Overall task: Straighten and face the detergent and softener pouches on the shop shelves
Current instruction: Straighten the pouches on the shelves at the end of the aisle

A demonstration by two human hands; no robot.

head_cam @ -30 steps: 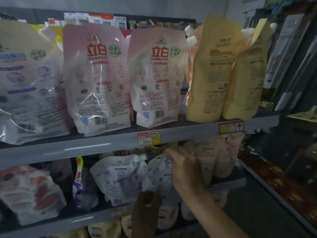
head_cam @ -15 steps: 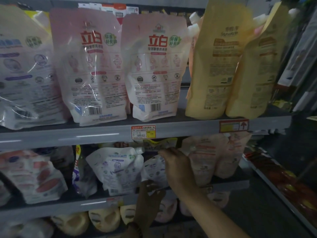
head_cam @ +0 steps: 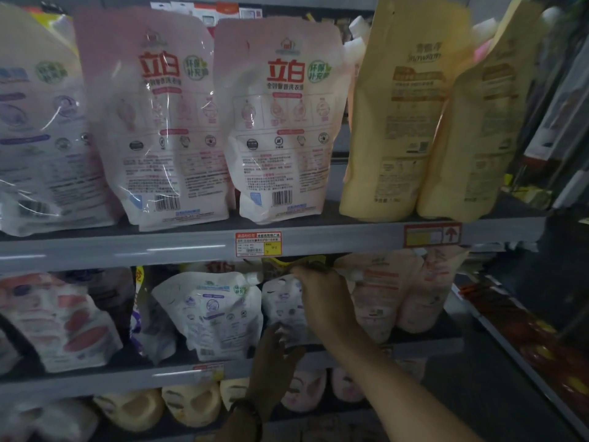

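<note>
The right hand (head_cam: 322,303) curls its fingers over the top of a half-hidden white pouch (head_cam: 282,303); the left hand (head_cam: 274,357), fingers spread, touches its dim base.

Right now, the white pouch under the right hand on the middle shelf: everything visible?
The white pouch is glossy soft plastic with faint purple print, partly hidden by the hands. It stands on the middle shelf between a white spouted pouch and a pale pink pouch. The right hand grips its top edge; the left hand touches its lower front.
</note>
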